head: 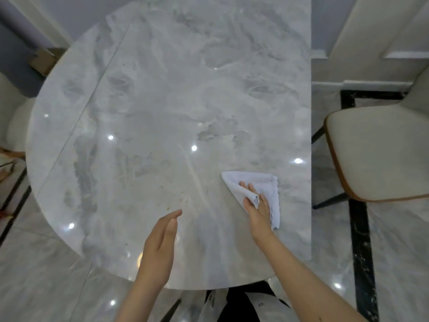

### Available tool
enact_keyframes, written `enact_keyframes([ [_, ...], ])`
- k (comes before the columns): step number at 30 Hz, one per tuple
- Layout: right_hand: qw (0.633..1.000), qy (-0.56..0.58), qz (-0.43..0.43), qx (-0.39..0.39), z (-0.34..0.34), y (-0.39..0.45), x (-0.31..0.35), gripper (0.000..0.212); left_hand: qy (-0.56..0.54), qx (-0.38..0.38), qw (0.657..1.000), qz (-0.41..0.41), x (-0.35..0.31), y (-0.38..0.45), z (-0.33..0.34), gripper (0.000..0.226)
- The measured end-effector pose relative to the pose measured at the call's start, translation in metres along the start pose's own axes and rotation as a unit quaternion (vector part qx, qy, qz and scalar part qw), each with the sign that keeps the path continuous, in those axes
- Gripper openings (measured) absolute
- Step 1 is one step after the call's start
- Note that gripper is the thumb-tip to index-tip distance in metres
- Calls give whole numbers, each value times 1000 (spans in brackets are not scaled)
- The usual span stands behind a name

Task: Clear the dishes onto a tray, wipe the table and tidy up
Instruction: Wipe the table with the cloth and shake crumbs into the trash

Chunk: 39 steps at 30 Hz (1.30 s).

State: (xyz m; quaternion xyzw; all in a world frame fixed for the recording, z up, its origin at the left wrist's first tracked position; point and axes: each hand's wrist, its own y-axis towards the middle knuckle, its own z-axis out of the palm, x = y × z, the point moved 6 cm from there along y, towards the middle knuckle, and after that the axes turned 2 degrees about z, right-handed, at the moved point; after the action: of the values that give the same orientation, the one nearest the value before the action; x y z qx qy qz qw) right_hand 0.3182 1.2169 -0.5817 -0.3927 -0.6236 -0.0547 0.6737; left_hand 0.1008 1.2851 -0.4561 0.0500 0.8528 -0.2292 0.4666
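Toward the near right of the grey-white marble tabletop (162,101), a white cloth (260,184) lies folded into a rough triangle, flat on the surface close to the tabletop's straight right edge. On it rests the right hand (257,210), palm down, fingers mostly straight and spread over the fabric, with a fold of the cloth bunched up between two of the fingers; the hand presses the cloth against the stone rather than closing round it. To its left, well apart from the cloth, the left hand (160,240) hovers over the near part of the tabletop with fingers straight and held together, thumb alongside, holding nothing; whether it touches the surface cannot be told. Just beyond the left hand's fingertips, small yellowish-brown specks (176,198) and faint smeared streaks mark the stone. Bright round reflections of ceiling lights dot the polished surface. At the right, beside the straight edge, stands a chair (376,149) with a cream seat, a brown rim and dark legs, on a pale marble floor (399,263) crossed by a black inlaid border. At the far left another pale chair (16,126) sits partly behind the rounded edge of the tabletop, and a brown cardboard box (46,60) shows beyond it.
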Motion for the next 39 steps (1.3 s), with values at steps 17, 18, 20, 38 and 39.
enact_keyframes([
  [17, 999, 25, 25, 1, 1, 1, 0, 42, 4, -19, 1000, -13, 8, -15, -13, 35],
  [18, 999, 30, 24, -5, 2, 1, 1, 42, 5, -17, 1000, -14, 9, -12, -15, 36],
  [20, 999, 41, 19, -19, 6, 0, 2, 41, 9, -7, 1000, -13, 11, -5, -22, 37],
  [38, 983, 89, 5, -162, 79, 7, 18, 40, 11, 84, 995, 52, 27, 92, -112, 40],
  [39, 986, 67, 11, -154, 85, 6, 18, 40, 11, 87, 995, 55, 28, 95, -114, 40],
])
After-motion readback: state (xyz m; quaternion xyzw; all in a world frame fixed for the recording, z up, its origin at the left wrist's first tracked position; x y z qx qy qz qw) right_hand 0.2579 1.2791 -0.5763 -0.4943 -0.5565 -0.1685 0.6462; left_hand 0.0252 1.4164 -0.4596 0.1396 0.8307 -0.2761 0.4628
